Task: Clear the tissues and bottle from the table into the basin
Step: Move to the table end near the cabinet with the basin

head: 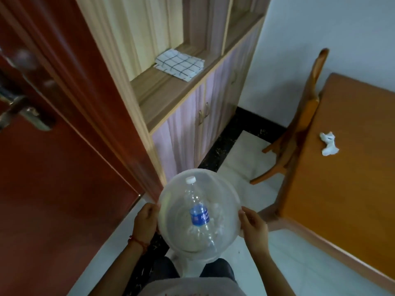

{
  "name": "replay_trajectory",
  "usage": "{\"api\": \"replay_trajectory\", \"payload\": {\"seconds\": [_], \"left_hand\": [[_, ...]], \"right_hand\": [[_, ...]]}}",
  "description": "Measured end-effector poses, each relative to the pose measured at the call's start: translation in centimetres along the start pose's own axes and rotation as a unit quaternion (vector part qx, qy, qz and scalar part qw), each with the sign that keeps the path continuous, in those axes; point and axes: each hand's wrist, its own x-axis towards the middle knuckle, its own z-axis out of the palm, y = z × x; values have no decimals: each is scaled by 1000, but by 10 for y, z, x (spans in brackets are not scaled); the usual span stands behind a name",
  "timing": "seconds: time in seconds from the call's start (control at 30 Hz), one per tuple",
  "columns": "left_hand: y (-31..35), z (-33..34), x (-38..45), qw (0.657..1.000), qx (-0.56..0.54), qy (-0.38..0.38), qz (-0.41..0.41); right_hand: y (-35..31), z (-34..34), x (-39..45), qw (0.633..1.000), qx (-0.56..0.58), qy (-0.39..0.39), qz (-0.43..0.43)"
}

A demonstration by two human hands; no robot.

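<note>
I hold a translucent round basin in front of my body, above the floor. My left hand grips its left rim and my right hand grips its right rim. Inside the basin lies a clear plastic bottle with a blue label and a white cap, its cap pointing away from me. Crumpled white tissues lie beside the bottle in the basin. One more crumpled white tissue lies on the orange wooden table at the right.
A red door stands open at the left. A wooden shelf unit with a checked cloth and lilac cupboard doors is ahead. A wooden chair is tucked against the table's far side. White floor tiles lie between.
</note>
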Motion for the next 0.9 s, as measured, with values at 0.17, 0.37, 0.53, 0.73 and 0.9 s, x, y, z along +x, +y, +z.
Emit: {"api": "replay_trajectory", "payload": {"seconds": [0.17, 0.37, 0.53, 0.73, 0.9], "left_hand": [[25, 24, 40, 997, 20, -63, 30], [57, 67, 83, 993, 24, -104, 49], [88, 113, 116, 991, 60, -110, 51], [124, 160, 155, 987, 84, -121, 61], [156, 191, 176, 984, 114, -109, 81]], "right_hand": [[-4, -8, 4, 997, 25, 67, 15], [-15, -23, 37, 991, 45, 127, 21], [-10, -41, 91, 986, 39, 154, 56], [-26, -69, 150, 983, 72, 159, 62], [-41, -88, 183, 988, 64, 141, 24]]}}
